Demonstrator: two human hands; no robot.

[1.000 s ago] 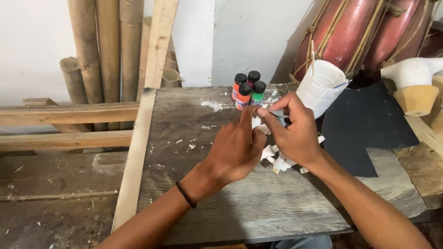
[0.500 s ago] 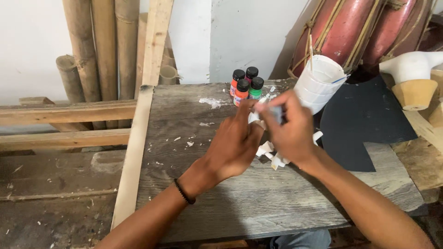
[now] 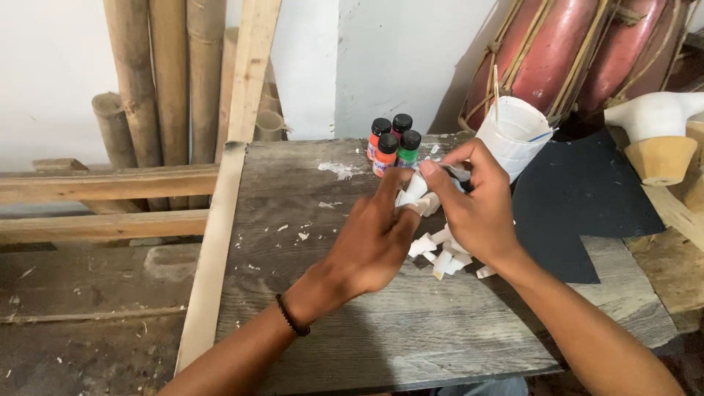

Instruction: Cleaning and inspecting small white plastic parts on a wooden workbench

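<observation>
Both hands meet over a grey wooden board [image 3: 352, 323]. My left hand [image 3: 370, 238] pinches a small white piece [image 3: 415, 192] with thumb and fingertips. My right hand [image 3: 477, 205] grips the same white piece from the right, with a small grey object held between its fingers. Under the hands lies a heap of white scraps [image 3: 444, 253]. Just behind the hands stand several small paint bottles [image 3: 392, 143] with black caps. A white cup [image 3: 513, 136] with sticks in it leans to the right of the bottles.
Bamboo poles [image 3: 165, 81] and wooden planks [image 3: 110, 183] stand at the left against a white wall. A dark sheet [image 3: 587, 198] lies right of the board. Red drums [image 3: 572, 51] lean at the back right, next to a white and tan object [image 3: 660, 136].
Both hands have stayed together over the scraps and shifted slightly while working the white piece. The view has tilted a little; nothing else moved.
</observation>
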